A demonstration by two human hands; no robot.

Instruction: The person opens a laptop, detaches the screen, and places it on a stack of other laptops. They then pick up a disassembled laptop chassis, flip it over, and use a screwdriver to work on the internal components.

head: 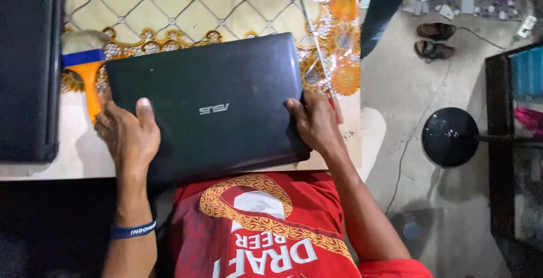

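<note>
A red printed shirt (271, 227) fills the near edge, with one blue wristband (133, 230) on the left forearm. Above it, one closed dark laptop (209, 105) lies flat on the counter (73, 153), its near edge overhanging toward the shirt. The left hand (127, 134) grips its left side, thumb on the lid; the right hand (314, 122) grips its right side likewise. One orange-handled brush (87, 66) lies just beside the left hand. A second dark laptop (28, 69) sits at far left. Two sandals (435, 40) rest on the floor (407, 85).
</note>
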